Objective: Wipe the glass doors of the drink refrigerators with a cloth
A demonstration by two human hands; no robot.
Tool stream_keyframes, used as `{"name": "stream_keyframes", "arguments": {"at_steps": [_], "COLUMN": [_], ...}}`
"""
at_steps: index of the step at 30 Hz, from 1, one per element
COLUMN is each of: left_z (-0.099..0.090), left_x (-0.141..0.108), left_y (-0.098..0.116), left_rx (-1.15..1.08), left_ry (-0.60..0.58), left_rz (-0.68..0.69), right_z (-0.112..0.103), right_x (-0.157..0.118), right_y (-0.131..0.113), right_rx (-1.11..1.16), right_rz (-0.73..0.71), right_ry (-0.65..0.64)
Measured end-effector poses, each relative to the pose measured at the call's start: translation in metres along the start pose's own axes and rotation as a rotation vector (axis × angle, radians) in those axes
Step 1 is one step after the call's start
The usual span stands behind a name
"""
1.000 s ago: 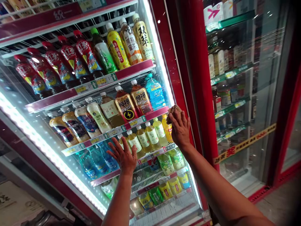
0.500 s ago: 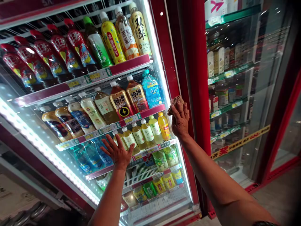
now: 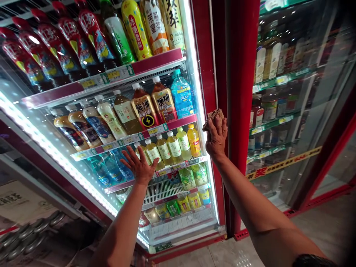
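The brightest light is thrown by white LED strips down both sides of the cooler [image 3: 172,222]; the left strip [image 3: 52,144] is overexposed and beaded. Small glare spots are seen on the red-capped bottles [image 3: 66,44]. The floor [image 3: 319,215] and lower left are dimly lit. Softness is noted at the right edge, where the corners are darkened and lines stretched.

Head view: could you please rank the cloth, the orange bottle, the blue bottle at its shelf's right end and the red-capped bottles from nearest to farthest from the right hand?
1. Cloth: under the right hand.
2. Orange bottle: just left of the hand.
3. Blue bottle: upper left, one shelf higher.
4. Red-capped bottles: far upper left.
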State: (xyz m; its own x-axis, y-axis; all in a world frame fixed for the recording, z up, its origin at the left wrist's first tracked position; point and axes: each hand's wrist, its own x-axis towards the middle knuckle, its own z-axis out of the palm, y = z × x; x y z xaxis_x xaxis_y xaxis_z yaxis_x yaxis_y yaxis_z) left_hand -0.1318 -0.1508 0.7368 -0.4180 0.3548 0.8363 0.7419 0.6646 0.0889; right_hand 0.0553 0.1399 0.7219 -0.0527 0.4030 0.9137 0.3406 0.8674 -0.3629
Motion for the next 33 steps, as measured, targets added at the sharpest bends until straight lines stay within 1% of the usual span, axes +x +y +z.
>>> {"name": "stream_keyframes", "arguments": {"at_steps": [2,5,7,8,11,13,16,18,20,21,23,25,26,28,30,33], "left_z": [-0.002,-0.004,-0.003,-0.002,0.002,0.003,0.002,0.002,0.001,0.002,0.003,0.004,0.004,0.003,0.001,-0.005], "left_x": [-0.001,-0.005,-0.009,-0.010,-0.014,-0.017,-0.022,-0.026,-0.031,-0.033,-0.037,-0.039,-0.039,-0.039,-0.039,-0.040], "left_y": [-0.001,-0.004,-0.004,-0.004,-0.002,0.000,0.002,0.000,-0.002,-0.003,-0.006,-0.008,-0.009,-0.012,-0.016,-0.024], "left_rx": [-0.008,-0.025,-0.040,-0.046,-0.062,-0.071,-0.081,-0.090,-0.102,-0.110,-0.127,-0.138,-0.138,-0.132,-0.123,-0.109], "left_ry": [-0.034,-0.082,-0.103,-0.112,-0.125,-0.130,-0.137,-0.147,-0.160,-0.167,-0.180,-0.194,-0.202,-0.220,-0.234,-0.246], "left_rz": [-0.001,0.004,-0.001,-0.005,-0.027,-0.037,-0.038,-0.022,-0.005,0.001,0.008,0.014,0.018,0.029,0.058,0.140], "right_z": [0.002,0.003,0.004,0.005,0.011,0.013,0.011,0.007,0.006,0.007,0.013,0.022,0.027,0.032,0.034,0.030], "right_x": [-0.013,-0.050,-0.068,-0.070,-0.059,-0.048,-0.048,-0.057,-0.061,-0.059,-0.049,-0.038,-0.036,-0.040,-0.054,-0.072], "right_y": [-0.001,0.006,0.012,0.013,0.007,-0.004,-0.016,-0.017,-0.016,-0.017,-0.025,-0.042,-0.052,-0.072,-0.086,-0.089], "right_rx": [0.011,0.018,0.005,-0.002,-0.015,-0.014,0.013,0.019,-0.001,-0.014,-0.033,-0.036,-0.037,-0.033,-0.019,-0.006], "right_rz": [-0.031,-0.077,-0.071,-0.063,-0.027,-0.012,-0.083,-0.157,-0.170,-0.144,-0.061,-0.005,-0.006,-0.053,-0.123,-0.172], "right_ry": [-0.029,-0.094,-0.081,-0.058,0.020,0.024,-0.064,-0.138,-0.158,-0.135,-0.045,0.024,0.030,-0.001,-0.050,-0.115]}}
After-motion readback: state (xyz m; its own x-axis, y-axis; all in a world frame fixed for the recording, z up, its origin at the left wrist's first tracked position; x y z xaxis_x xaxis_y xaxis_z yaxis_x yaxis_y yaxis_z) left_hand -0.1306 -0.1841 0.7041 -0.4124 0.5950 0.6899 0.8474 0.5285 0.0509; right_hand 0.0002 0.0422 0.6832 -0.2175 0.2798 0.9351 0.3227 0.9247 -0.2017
